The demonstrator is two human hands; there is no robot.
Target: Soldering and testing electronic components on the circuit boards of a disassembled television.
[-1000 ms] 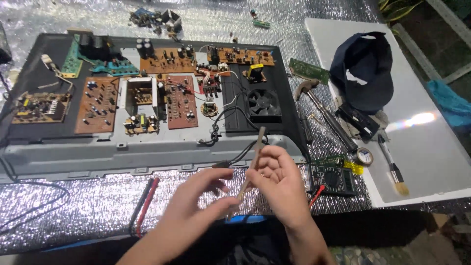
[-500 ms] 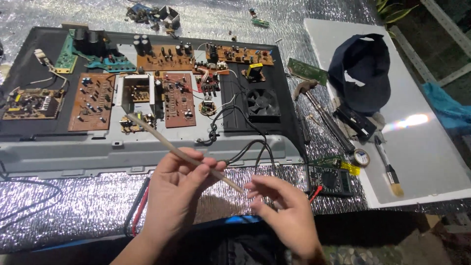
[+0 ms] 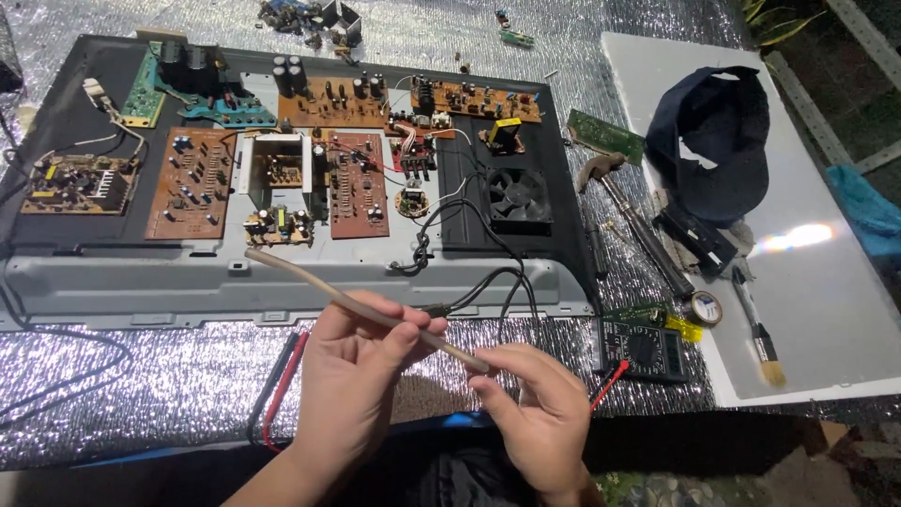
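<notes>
A thin tan rod (image 3: 310, 284), like a length of tubing, runs from upper left down to lower right across both hands. My left hand (image 3: 361, 376) pinches it near its middle between thumb and fingers. My right hand (image 3: 526, 404) grips its lower right end. Both hands hover over the silver foil mat (image 3: 141, 385), just in front of a large grey metal chassis (image 3: 113, 291) that carries several brown and green circuit boards (image 3: 192, 174) and a black fan (image 3: 516, 192). Black wires (image 3: 488, 282) loop from the chassis toward my hands.
A dark multimeter (image 3: 643, 347) with red and black probe leads (image 3: 277, 385) lies on the foil. To the right, a white board (image 3: 826, 319) holds a dark cap (image 3: 718, 131), a small brush (image 3: 755, 329), a tape roll (image 3: 706, 307) and long tools (image 3: 638, 225). Loose parts (image 3: 310, 14) sit at the top.
A second ago the rod stood nearly upright in my right hand. It has swung down to a slant, my left hand has taken hold of its middle, and the view has shifted slightly.
</notes>
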